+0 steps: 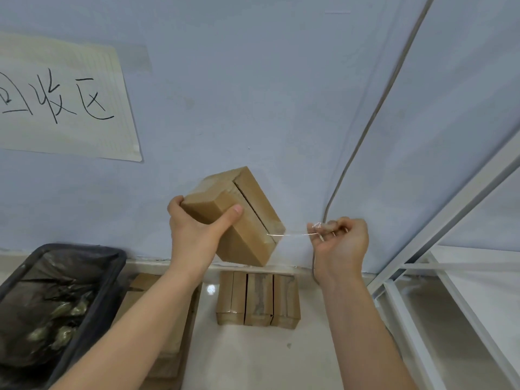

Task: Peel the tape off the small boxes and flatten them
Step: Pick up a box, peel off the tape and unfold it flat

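Observation:
My left hand (197,232) grips one end of a small brown cardboard box (253,212), held tilted in the air before the wall. The box's top seam shows as a dark open slit. A thin strip of clear tape (292,235) stretches from the box's lower right corner to my right hand (342,243), which pinches its free end between the fingertips. Below, on the floor against the wall, stands a row of three more small taped boxes (257,298).
A black bin (92,299) lined with a dark bag stands at the lower left. Flattened cardboard (174,333) lies stacked beside it under my left forearm. A white metal shelf frame (439,243) fills the right. A cable (374,114) runs down the wall. A handwritten paper sign (64,99) hangs upper left.

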